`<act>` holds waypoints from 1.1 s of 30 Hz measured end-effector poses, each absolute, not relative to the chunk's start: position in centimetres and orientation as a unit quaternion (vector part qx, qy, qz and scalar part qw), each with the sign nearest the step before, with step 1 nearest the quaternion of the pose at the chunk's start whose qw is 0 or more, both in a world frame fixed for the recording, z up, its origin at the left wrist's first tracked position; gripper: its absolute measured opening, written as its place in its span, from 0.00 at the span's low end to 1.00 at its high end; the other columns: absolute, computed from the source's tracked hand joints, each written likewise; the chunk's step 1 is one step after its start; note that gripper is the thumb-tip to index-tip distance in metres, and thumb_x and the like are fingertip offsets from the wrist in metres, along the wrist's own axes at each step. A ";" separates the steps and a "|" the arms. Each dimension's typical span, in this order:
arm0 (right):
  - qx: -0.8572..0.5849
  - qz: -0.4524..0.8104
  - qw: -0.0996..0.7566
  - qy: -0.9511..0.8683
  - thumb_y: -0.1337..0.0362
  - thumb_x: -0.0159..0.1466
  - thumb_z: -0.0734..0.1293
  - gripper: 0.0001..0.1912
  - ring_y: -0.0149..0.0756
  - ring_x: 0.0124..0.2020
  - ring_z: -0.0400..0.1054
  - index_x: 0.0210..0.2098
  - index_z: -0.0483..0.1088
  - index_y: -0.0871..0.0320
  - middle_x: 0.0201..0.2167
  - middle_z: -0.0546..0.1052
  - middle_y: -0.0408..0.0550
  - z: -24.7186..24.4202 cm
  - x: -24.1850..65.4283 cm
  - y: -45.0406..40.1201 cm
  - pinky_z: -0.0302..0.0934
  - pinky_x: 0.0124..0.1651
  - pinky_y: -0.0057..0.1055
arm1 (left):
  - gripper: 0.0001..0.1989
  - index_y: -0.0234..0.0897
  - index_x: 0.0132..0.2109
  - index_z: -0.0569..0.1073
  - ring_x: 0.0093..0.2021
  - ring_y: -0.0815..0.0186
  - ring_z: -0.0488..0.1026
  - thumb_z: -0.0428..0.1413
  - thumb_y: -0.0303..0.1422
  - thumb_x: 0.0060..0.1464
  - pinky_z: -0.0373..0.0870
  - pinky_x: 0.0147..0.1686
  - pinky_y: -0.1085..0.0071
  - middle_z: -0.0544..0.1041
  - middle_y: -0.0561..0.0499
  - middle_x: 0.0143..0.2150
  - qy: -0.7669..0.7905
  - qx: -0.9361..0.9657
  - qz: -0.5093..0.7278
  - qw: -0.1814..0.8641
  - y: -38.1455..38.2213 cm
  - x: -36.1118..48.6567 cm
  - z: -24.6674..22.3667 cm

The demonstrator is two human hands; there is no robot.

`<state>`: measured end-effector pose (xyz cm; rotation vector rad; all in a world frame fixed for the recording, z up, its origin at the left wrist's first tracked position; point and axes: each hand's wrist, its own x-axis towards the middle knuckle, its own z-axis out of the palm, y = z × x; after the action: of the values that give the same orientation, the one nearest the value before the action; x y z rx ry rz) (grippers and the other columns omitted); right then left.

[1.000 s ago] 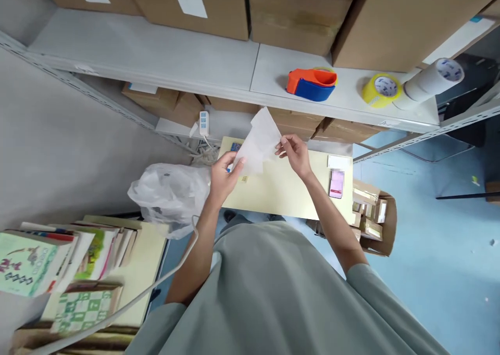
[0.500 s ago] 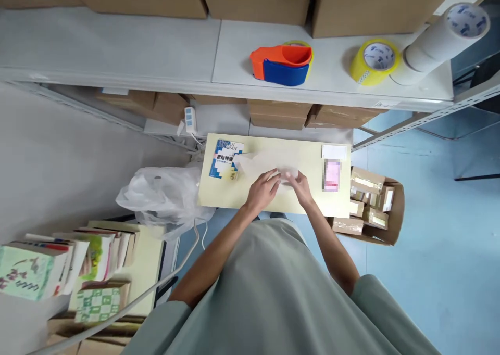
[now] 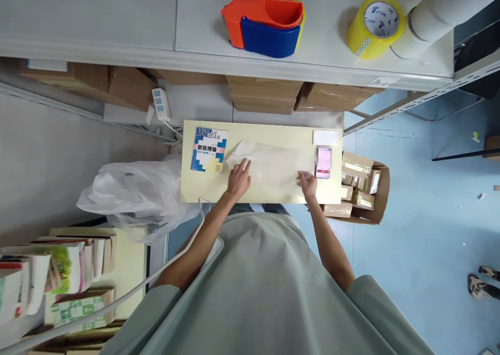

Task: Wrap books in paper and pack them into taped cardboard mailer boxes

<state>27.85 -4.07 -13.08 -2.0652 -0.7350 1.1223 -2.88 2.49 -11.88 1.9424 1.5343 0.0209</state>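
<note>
A thin, translucent white sheet or bag lies spread across the middle of the pale yellow table. My left hand rests on its left part with the fingers apart. At the sheet's lower right edge, my right hand pinches it between thumb and fingers. A blue and white book lies flat left of the sheet. Beyond my right hand are a phone with a pink screen and a white card.
Behind the table stands a grey shelf with an orange and blue tape dispenser and yellow tape. A carton of small boxes is at right, a plastic bag and books at left. A cable crosses my left forearm.
My hands have moved apart, the left one leftward and the right one slightly rightward. The sheet, bunched between them before, now lies spread wider. The view has shifted, and a person's feet show at right.
</note>
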 end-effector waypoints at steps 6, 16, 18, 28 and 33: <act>-0.800 0.424 0.321 -0.277 0.29 0.61 0.66 0.37 0.37 0.27 0.77 0.41 0.77 0.59 0.33 0.85 0.56 -14.1 28.6 -5.0 0.74 0.32 0.32 | 0.41 0.25 0.79 0.59 0.82 0.36 0.52 0.59 0.32 0.63 0.52 0.78 0.42 0.56 0.27 0.83 0.698 0.653 0.099 0.278 6.6 -4.8 -11.3; -0.815 0.378 0.300 -0.321 0.30 0.65 0.64 0.36 0.36 0.23 0.74 0.43 0.78 0.60 0.34 0.85 0.54 -13.0 31.0 -5.8 0.70 0.31 0.31 | 0.07 0.40 0.43 0.79 0.63 0.44 0.72 0.56 0.28 0.65 0.66 0.68 0.49 0.80 0.37 0.52 0.646 0.707 0.111 0.265 8.4 -6.0 -10.0; -0.817 0.366 0.294 -0.334 0.30 0.66 0.63 0.37 0.33 0.19 0.69 0.43 0.79 0.60 0.31 0.83 0.51 -12.5 31.3 -5.4 0.67 0.29 0.31 | 0.07 0.40 0.44 0.79 0.63 0.45 0.73 0.56 0.28 0.64 0.68 0.67 0.52 0.79 0.38 0.54 0.636 0.719 0.118 0.253 8.1 -7.0 -9.0; -0.798 0.362 0.274 -0.397 0.38 0.71 0.64 0.31 0.37 0.24 0.71 0.45 0.80 0.61 0.27 0.80 0.49 -13.5 30.1 -1.6 0.65 0.31 0.31 | 0.27 0.33 0.61 0.78 0.46 0.48 0.81 0.61 0.31 0.54 0.76 0.54 0.58 0.83 0.43 0.42 0.686 0.650 0.013 0.327 6.8 -13.4 -10.1; -0.791 0.361 0.227 -0.438 0.42 0.75 0.62 0.26 0.39 0.27 0.75 0.44 0.79 0.58 0.29 0.82 0.50 -14.0 29.9 -1.0 0.66 0.36 0.31 | 0.45 0.36 0.76 0.67 0.58 0.50 0.81 0.65 0.37 0.53 0.78 0.59 0.58 0.83 0.39 0.61 0.654 0.573 0.095 0.484 5.9 -13.1 -12.0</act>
<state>29.88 -0.97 -14.03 -2.1801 -1.2059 0.9946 -13.14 5.90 -11.98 1.3952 1.5938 0.2306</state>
